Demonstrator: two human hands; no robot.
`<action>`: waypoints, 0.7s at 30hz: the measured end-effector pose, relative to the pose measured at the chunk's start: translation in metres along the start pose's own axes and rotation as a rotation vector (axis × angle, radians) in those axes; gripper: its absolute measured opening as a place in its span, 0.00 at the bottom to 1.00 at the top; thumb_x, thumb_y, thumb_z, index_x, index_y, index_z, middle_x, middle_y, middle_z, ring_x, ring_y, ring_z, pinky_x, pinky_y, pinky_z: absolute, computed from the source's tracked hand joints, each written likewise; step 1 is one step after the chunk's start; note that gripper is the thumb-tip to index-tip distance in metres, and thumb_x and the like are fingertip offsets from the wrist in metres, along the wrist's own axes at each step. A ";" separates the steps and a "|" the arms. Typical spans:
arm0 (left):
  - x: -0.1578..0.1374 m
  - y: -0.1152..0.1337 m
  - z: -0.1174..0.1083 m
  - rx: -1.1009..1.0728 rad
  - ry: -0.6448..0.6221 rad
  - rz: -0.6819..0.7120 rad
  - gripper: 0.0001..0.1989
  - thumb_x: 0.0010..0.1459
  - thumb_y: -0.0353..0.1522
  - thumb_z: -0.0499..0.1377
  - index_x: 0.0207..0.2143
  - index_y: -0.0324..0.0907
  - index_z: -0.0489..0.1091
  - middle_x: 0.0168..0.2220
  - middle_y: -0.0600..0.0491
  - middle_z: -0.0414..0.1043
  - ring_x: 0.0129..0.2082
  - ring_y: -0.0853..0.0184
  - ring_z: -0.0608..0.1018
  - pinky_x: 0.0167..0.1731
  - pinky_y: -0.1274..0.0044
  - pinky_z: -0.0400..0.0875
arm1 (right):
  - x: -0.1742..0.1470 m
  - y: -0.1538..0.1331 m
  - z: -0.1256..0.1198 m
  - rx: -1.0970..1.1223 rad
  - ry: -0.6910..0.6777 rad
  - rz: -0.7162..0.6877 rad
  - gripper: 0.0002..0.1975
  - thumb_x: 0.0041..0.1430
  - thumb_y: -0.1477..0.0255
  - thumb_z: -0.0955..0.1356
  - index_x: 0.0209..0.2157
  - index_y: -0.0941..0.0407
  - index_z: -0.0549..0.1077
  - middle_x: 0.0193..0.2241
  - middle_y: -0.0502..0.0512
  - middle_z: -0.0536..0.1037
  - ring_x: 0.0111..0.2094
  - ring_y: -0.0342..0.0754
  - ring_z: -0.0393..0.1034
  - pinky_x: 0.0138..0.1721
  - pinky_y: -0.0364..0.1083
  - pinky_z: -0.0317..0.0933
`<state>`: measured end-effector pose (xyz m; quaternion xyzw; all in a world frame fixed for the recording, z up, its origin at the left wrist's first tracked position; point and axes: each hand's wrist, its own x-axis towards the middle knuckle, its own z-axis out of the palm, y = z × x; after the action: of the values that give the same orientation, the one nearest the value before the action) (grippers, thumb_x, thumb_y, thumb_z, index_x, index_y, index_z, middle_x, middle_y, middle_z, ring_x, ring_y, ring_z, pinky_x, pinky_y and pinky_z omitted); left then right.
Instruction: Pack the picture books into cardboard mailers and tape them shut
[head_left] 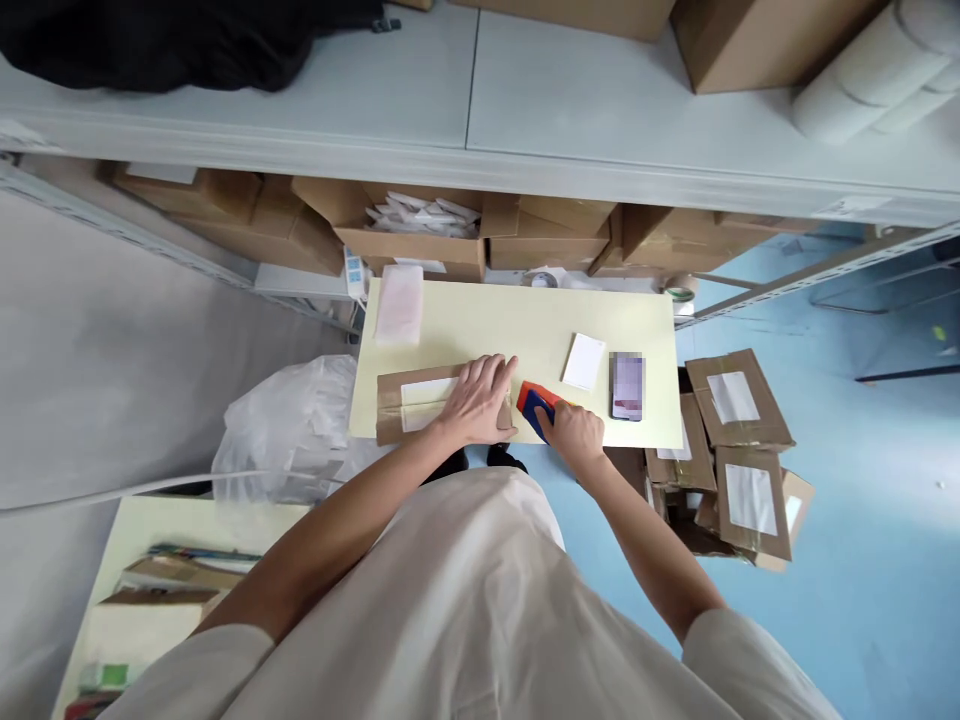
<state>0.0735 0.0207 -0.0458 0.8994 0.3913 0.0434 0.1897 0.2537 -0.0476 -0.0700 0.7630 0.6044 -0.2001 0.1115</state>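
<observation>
A narrow cardboard box [390, 410] with a white label lies along the near left edge of the pale yellow table [480, 312]. Over its right end, my left hand [478, 398] spans the width, thumb at the near side and fingers at the far side, gripping it. An orange and blue tape dispenser [534, 402] is in my right hand [574, 432], with the fingers wrapped around it. Its front end is just right of the box; whether it touches the cardboard I cannot tell. The underside of the dispenser is hidden.
A white card [583, 361] and a phone [627, 386] lie right of the dispenser. Pinkish sheets [400, 304] are at the back left. Open cartons [420, 243] stand under the shelf [540, 110]. Labelled boxes [739, 400] are piled on the floor, right; plastic bags [289, 410] hang left.
</observation>
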 end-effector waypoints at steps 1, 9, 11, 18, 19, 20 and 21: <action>0.001 -0.002 0.001 0.002 -0.002 0.009 0.54 0.42 0.46 0.64 0.66 0.35 0.44 0.61 0.36 0.54 0.59 0.45 0.58 0.57 0.60 0.52 | 0.000 0.005 0.008 0.035 0.048 0.022 0.24 0.65 0.57 0.56 0.38 0.61 0.74 0.31 0.68 0.78 0.33 0.57 0.74 0.33 0.49 0.60; -0.016 -0.021 -0.013 0.126 -0.038 0.126 0.45 0.53 0.45 0.58 0.67 0.38 0.43 0.69 0.35 0.40 0.67 0.46 0.47 0.62 0.52 0.31 | 0.024 -0.007 0.061 0.215 0.128 0.111 0.15 0.61 0.74 0.58 0.46 0.66 0.67 0.36 0.68 0.76 0.40 0.57 0.71 0.43 0.52 0.59; -0.034 -0.032 -0.021 0.143 0.042 0.000 0.43 0.54 0.45 0.57 0.67 0.39 0.45 0.69 0.35 0.38 0.68 0.44 0.45 0.60 0.48 0.29 | 0.027 -0.008 0.066 0.247 0.091 0.099 0.16 0.61 0.76 0.58 0.49 0.65 0.65 0.39 0.69 0.76 0.43 0.58 0.71 0.44 0.52 0.59; -0.114 -0.086 -0.008 -0.301 0.455 -0.719 0.42 0.55 0.51 0.54 0.64 0.37 0.49 0.65 0.33 0.49 0.65 0.43 0.53 0.60 0.49 0.49 | 0.007 -0.004 0.054 0.495 0.203 -0.273 0.32 0.55 0.74 0.66 0.62 0.58 0.56 0.57 0.68 0.65 0.60 0.59 0.59 0.58 0.57 0.55; -0.121 -0.092 -0.003 -0.455 0.442 -0.753 0.40 0.54 0.53 0.53 0.62 0.37 0.53 0.62 0.34 0.56 0.63 0.45 0.60 0.58 0.53 0.55 | 0.003 -0.007 0.050 0.561 0.191 -0.359 0.35 0.54 0.71 0.68 0.63 0.56 0.55 0.59 0.66 0.64 0.61 0.59 0.57 0.59 0.58 0.55; -0.126 -0.097 0.002 -0.609 0.420 -0.762 0.39 0.54 0.54 0.52 0.59 0.37 0.57 0.59 0.36 0.62 0.59 0.47 0.65 0.56 0.55 0.60 | -0.001 -0.012 0.046 0.630 0.167 -0.425 0.37 0.53 0.69 0.69 0.63 0.55 0.54 0.59 0.65 0.64 0.60 0.58 0.58 0.58 0.58 0.55; -0.129 -0.101 0.006 -0.745 0.404 -0.751 0.39 0.53 0.56 0.52 0.57 0.37 0.60 0.55 0.37 0.66 0.55 0.49 0.70 0.54 0.58 0.64 | -0.003 -0.017 0.041 0.699 0.142 -0.464 0.37 0.53 0.67 0.69 0.63 0.54 0.54 0.58 0.64 0.65 0.59 0.58 0.60 0.58 0.58 0.57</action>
<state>-0.0838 -0.0114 -0.0799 0.5449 0.6711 0.2792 0.4181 0.2301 -0.0630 -0.1040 0.6106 0.6620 -0.3597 -0.2438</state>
